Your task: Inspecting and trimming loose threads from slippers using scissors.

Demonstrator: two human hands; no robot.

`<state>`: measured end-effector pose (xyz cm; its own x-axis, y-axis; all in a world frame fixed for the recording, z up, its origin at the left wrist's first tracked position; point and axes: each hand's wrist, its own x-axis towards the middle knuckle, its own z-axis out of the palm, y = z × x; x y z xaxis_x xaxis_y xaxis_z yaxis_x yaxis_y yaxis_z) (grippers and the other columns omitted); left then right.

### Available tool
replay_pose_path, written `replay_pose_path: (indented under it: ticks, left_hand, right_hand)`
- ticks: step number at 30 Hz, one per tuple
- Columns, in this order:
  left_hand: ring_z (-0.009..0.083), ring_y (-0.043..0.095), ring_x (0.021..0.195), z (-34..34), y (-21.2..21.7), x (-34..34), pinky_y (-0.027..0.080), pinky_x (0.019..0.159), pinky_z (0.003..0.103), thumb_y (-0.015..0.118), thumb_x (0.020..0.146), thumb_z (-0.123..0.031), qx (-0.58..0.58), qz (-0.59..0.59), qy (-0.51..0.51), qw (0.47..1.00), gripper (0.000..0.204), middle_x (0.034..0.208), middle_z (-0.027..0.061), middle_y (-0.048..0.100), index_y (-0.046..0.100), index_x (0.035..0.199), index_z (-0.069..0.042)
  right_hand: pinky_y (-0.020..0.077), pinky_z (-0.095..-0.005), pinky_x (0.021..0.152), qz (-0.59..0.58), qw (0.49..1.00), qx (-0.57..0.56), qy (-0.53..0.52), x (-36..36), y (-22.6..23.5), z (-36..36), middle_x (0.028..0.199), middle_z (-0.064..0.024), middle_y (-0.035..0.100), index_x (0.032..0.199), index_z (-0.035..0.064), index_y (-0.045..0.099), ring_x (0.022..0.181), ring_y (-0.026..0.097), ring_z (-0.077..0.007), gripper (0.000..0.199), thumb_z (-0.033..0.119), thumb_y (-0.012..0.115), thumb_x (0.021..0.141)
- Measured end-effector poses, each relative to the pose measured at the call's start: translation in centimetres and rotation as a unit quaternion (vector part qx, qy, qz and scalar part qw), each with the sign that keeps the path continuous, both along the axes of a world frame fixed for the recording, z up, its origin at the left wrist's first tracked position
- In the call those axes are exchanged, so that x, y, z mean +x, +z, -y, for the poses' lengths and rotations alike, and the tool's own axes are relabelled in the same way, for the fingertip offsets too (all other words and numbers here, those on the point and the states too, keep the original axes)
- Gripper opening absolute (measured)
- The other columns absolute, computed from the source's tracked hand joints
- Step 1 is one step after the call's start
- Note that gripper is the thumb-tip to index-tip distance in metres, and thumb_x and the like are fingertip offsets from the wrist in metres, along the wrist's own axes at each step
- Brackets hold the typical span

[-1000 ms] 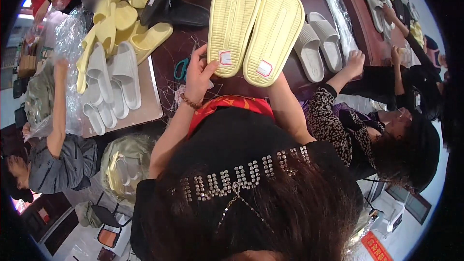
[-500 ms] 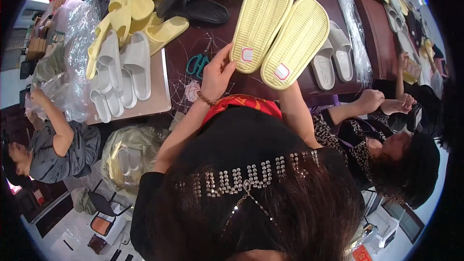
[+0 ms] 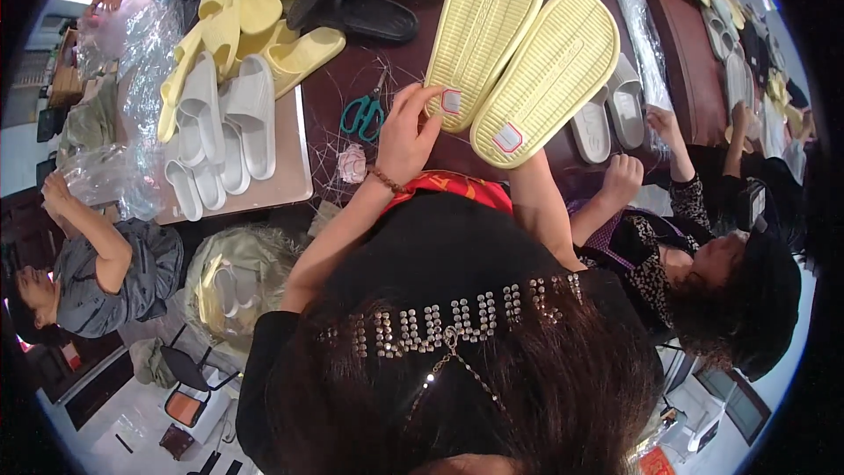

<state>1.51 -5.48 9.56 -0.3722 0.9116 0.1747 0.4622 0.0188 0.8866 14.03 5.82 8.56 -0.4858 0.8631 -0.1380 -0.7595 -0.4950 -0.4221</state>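
A pair of pale yellow slippers (image 3: 545,75) is raised in front of me, ridged soles facing me and heels toward me. Each heel bears a small white sticker with a red outline. My left hand (image 3: 407,130) is at the left slipper's heel, its index finger stretched onto the sticker (image 3: 450,101) and the thumb apart below. From behind the right slipper's heel comes the wrist of my right hand (image 3: 533,174). That hand bears the pair from the far side, its fingers hidden by the soles.
Yellow slippers (image 3: 303,57), grey slippers (image 3: 251,114) and black slippers (image 3: 378,18) lie at the left and back. Green-handled scissors (image 3: 360,117) rest among loose threads. Grey slippers (image 3: 626,101) and clear plastic bags (image 3: 646,31) lie right. Co-workers sit on both sides.
My left hand has let go of the left heel's edge and moved its index finger onto the sticker. The slippers have spread slightly apart. The right-hand co-worker's hands have separated.
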Motion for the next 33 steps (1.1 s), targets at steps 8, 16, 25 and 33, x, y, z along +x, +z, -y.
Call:
replay_pose_path:
  ticks: [8,16,25,33]
  left_hand:
    - [0.0284,0.045,0.101,-1.5,-1.2,-0.4,0.033,0.086,0.038,0.06,0.073,-0.017,0.013,-0.025,0.08,0.996,0.016,0.108,0.0117,0.049,0.058,0.084,-0.006]
    - [0.0256,0.041,0.103,-1.8,-0.3,-1.3,0.03,0.087,0.039,0.063,0.066,-0.017,0.021,-0.128,0.055,0.99,0.014,0.107,0.0086,0.05,0.058,0.076,-0.008]
    - [0.0247,0.04,0.106,0.0,1.4,-0.2,0.029,0.087,0.039,0.062,0.064,-0.014,0.073,-0.181,-0.009,0.981,0.011,0.11,0.0069,0.049,0.056,0.07,-0.008]
    - [0.012,0.048,0.088,6.4,-6.9,-7.4,0.039,0.076,0.023,0.055,0.069,-0.006,-0.007,0.225,0.024,0.974,0.005,0.105,0.0097,0.052,0.055,0.074,-0.004]
  right_hand:
    - [0.0452,-0.0366,0.085,0.146,0.973,-0.18,0.009,-0.3,3.0,1.3,0.12,-0.0119,0.046,0.126,0.0085,0.038,0.105,0.049,-0.0239,0.052,0.042,0.04,0.086]
    - [0.0489,-0.0372,0.078,-0.001,0.996,-0.049,0.068,1.3,-2.9,0.5,0.115,-0.0116,0.051,0.123,0.0062,0.041,0.099,0.053,-0.0235,0.049,0.038,0.044,0.086]
    - [0.0471,-0.0362,0.083,-0.038,0.998,-0.008,0.059,0.5,-1.6,0.3,0.116,-0.0123,0.05,0.121,0.0055,0.042,0.101,0.052,-0.0244,0.049,0.039,0.042,0.086]
    - [0.0485,-0.036,0.08,-0.055,0.997,-0.041,0.035,1.5,-4.3,-1.1,0.111,-0.0124,0.053,0.117,0.0038,0.047,0.097,0.054,-0.0237,0.044,0.034,0.046,0.086]
